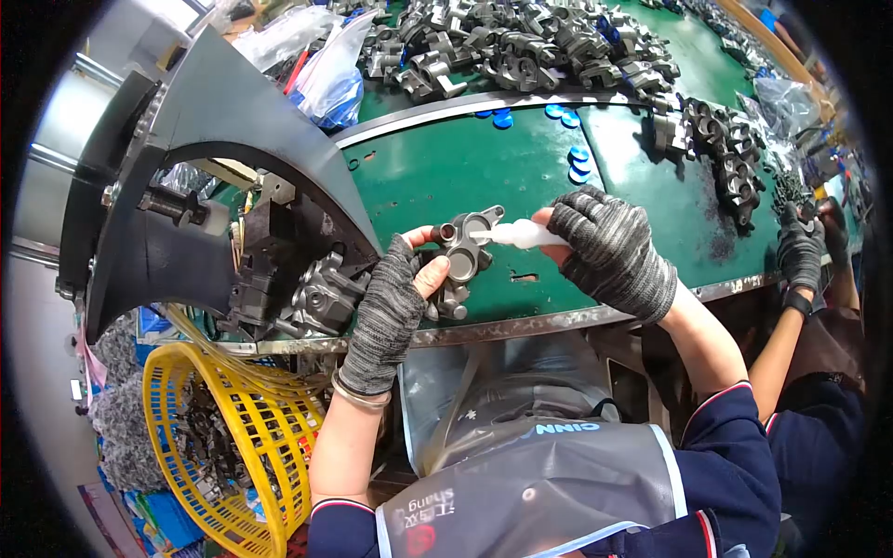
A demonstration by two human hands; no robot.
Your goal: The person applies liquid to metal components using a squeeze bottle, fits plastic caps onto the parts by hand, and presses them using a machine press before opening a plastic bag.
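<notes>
In a grey striped fingerless glove, my left hand (395,307) grips a metal casting (462,253) with round bores, thumb and fingers on its left side. My right hand (609,251), gloved the same way, is wrapped round a white translucent squeeze bottle (523,233). The bottle lies nearly level, its narrow tip pointing left at the upper bore of the casting. Whether the tip touches the metal, I cannot tell. Both hands are above the green tabletop (419,177), near its front edge.
A large press-like machine (200,112) stands at the left, with castings (326,293) beside it. Below is a yellow basket (270,418) of parts. Blue caps (579,163) lie behind my hands, near a heap of castings (521,46). A co-worker's gloved hand (800,251) is at the right.
</notes>
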